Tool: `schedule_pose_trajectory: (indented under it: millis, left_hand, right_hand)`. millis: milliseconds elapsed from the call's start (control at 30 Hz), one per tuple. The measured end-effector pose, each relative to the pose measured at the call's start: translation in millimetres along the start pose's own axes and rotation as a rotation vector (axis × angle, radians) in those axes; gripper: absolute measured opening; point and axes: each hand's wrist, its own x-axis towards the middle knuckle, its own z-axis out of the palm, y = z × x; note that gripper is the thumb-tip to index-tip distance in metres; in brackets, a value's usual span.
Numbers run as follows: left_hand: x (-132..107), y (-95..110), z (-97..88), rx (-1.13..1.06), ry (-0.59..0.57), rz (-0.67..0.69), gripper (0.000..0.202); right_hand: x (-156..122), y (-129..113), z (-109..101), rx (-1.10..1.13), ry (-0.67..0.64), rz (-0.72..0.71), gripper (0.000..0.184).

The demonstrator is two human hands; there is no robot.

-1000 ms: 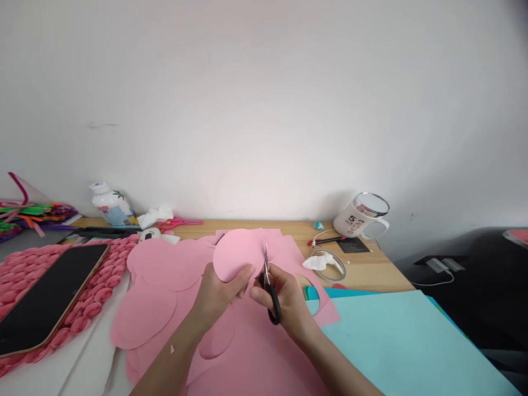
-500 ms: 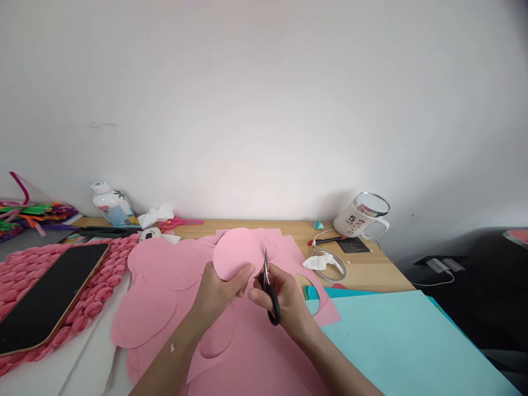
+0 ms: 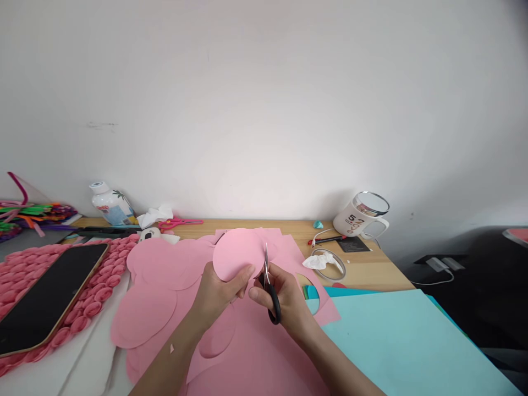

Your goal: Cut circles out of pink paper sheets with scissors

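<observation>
My left hand (image 3: 216,294) pinches the lower edge of a round pink paper piece (image 3: 239,253), holding it up above the desk. My right hand (image 3: 284,300) grips black-handled scissors (image 3: 270,289), blades pointing up along the right edge of that pink piece. Beneath both hands lie several pink paper sheets and cut circles (image 3: 152,308).
A phone (image 3: 45,297) rests on a pink woven mat (image 3: 93,300) at left. Light blue paper (image 3: 396,341) lies at right. Along the back of the wooden desk (image 3: 371,269) are a bottle (image 3: 110,204), pink scissors (image 3: 179,223), a tape roll (image 3: 330,261) and a white mug (image 3: 363,217).
</observation>
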Motion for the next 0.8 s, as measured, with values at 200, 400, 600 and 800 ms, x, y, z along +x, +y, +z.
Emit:
schedule_pose_trajectory:
  millis: [200, 400, 600, 800]
  left_hand:
    - [-0.2, -1.2, -0.7, 0.013, -0.011, 0.004, 0.036]
    - [-0.5, -2.8, -1.2, -0.003, -0.009, 0.041, 0.037]
    - [0.4, -4.1, -1.7, 0.008, -0.008, 0.048, 0.036]
    - [0.6, -3.6, -2.2, 0.011, 0.011, 0.06, 0.038]
  right_hand:
    - [-0.2, -0.4, 0.9, 0.003, 0.031, 0.008, 0.036]
    - [-0.4, -1.6, 1.3, -0.016, 0.079, 0.006, 0.038]
    - [-0.3, -4.0, 2.6, -0.001, 0.097, 0.042, 0.036]
    - [-0.5, -5.3, 2.8, -0.01, 0.09, 0.046, 0.035]
